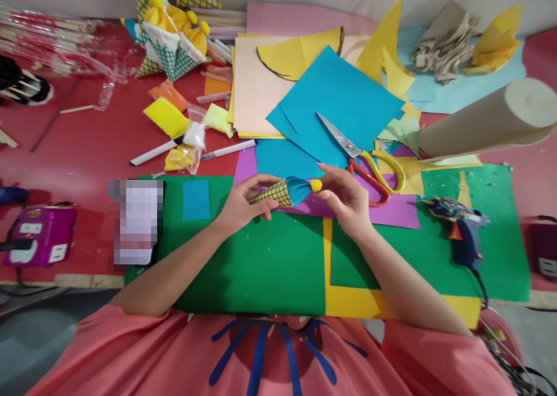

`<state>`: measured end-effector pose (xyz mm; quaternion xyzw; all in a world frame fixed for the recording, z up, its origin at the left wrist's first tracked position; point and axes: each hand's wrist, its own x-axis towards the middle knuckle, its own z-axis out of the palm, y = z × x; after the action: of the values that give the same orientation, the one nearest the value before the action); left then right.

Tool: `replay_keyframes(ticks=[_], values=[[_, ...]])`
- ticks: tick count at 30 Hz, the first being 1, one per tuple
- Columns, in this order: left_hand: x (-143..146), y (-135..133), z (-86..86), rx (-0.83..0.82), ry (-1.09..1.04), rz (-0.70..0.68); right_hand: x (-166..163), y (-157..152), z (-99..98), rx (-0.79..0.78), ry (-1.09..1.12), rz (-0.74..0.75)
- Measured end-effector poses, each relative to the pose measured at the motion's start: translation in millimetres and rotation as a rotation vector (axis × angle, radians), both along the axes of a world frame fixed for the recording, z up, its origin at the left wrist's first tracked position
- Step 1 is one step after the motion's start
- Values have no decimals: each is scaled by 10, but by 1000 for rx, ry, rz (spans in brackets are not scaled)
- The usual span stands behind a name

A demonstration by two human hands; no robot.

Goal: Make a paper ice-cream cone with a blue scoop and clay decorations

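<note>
My left hand (247,202) is closed around a small paper cone (274,195), yellow with a dark green grid. It lies on its side, its point towards my left palm. Pleated blue paper (298,191) comes out of its wide end and gathers at a small yellow ball (315,185). Thumb and fingertips of my right hand (348,199) close at the ball's right edge, the other fingers curled. Below are a purple sheet (400,211) and green sheets (252,262). Scissors (357,155) with red and yellow handles lie just beyond my right hand.
A blue glue gun (467,233) lies at right, near a large paper roll (483,120). Blue sheets (335,94) and yellow cut paper (300,57) are behind. Finished-looking cones (169,36) stand back left. Markers (154,152), clay packets (167,117) and a phone (137,222) lie left.
</note>
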<state>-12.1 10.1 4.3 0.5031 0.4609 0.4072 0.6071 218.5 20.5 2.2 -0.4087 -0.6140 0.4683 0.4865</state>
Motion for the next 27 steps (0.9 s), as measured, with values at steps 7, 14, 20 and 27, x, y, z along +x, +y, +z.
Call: replay_keyframes(ticks=[7,14,20,27], values=[[-5,2,-4,-49,3,25,-2,-3,-16,-35,-30,-22],[-10,29,-27,-57,-24,49,-4,-1,6,-41,39,-25],[-16,27,-27,-47,22,29,-9,-15,-29,21,-5,-28],[-30,30,-73,-54,5,34,-20,-16,-13,-27,92,-71]])
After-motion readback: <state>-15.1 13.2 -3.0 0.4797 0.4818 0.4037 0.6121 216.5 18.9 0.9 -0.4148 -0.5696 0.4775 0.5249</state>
